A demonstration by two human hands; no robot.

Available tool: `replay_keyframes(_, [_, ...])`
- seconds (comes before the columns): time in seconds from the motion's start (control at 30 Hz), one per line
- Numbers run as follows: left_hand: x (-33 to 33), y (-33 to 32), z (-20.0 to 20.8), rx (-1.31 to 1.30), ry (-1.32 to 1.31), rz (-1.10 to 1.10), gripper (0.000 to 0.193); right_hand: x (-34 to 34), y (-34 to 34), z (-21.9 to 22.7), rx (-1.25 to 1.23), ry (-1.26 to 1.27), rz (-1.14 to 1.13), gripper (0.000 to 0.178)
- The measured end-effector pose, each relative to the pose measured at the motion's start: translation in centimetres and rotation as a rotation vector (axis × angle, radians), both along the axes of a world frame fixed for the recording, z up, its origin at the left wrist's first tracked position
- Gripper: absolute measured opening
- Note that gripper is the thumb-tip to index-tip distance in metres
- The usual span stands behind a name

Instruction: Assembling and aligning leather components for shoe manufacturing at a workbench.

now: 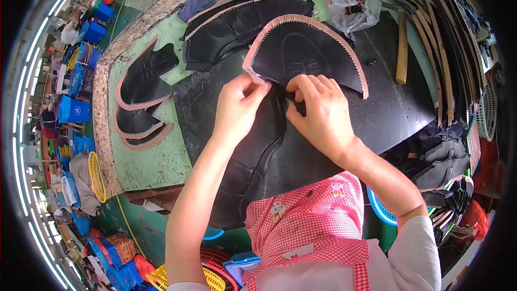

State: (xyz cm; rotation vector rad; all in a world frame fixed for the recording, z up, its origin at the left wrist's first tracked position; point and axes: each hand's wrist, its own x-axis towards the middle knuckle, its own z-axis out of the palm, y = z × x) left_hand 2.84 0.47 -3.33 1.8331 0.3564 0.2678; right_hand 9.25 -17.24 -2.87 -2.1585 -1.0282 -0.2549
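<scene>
2 hands (pixel 237 109) (pixel 322 116) at black toothed-edge piece (pixel 304 48)

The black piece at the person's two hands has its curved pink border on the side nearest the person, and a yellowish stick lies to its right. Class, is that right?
Not quite: the head view shows the curved pink border of the black piece on the side farthest from the person. The yellowish stick does lie to its right.

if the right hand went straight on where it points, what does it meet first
Most likely the curved black panel, just up and left of the right hand; depth is unclear, so the two may be touching.
</scene>
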Motion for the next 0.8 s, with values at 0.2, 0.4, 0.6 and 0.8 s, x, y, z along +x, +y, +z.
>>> replay_keyframes(0.2, [0.8,-1.5,1.9,0.633,-0.038,0.082,0.009,0.2,-0.9,2.4,-0.063,-0.041,0.07,0.01])
replay_keyframes(0.4, [2.1,-2.1,2.8,0.708,0.291,-0.023,0.016,-0.8,-1.0,0.8,-0.175,-0.024,0.171,0.008])
replay_keyframes(0.6, [3.8,1.0,2.6,0.519,0.523,-0.18,0.019,1.9,-0.6,0.6,-0.203,0.215,0.301,0.014])
replay_keyframes(0.8, [4.7,2.0,1.5,0.447,0.546,-0.262,0.018,2.2,-0.3,0.4,-0.094,0.189,0.315,0.034])
